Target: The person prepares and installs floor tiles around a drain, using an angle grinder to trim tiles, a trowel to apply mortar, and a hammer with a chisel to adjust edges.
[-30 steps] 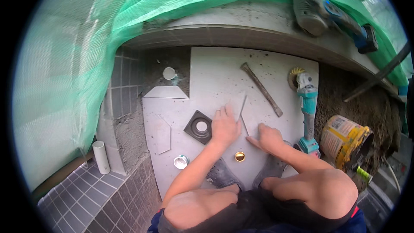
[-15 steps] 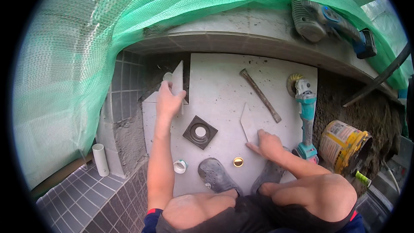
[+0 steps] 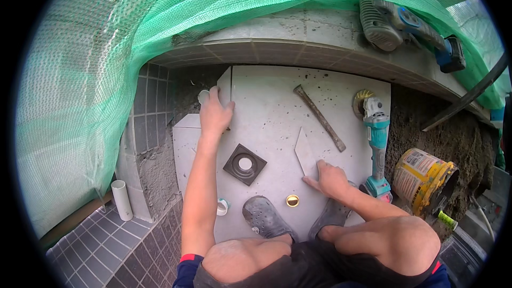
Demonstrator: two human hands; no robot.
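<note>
Head view: green netting (image 3: pixel 160 21), pale floor (image 3: pixel 261 109); left hand (image 3: pixel 214 114) grips tile (image 3: pixel 226 86), right hand (image 3: pixel 333 178) spread.

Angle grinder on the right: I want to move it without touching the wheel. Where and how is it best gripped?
Probably around the slim grey middle of the angle grinder, from above on the near side, with the right grip, the nearer one. It lies lengthwise, wheel at the far end and teal base at the near end; the narrow body between looks easiest to wrap.
</note>
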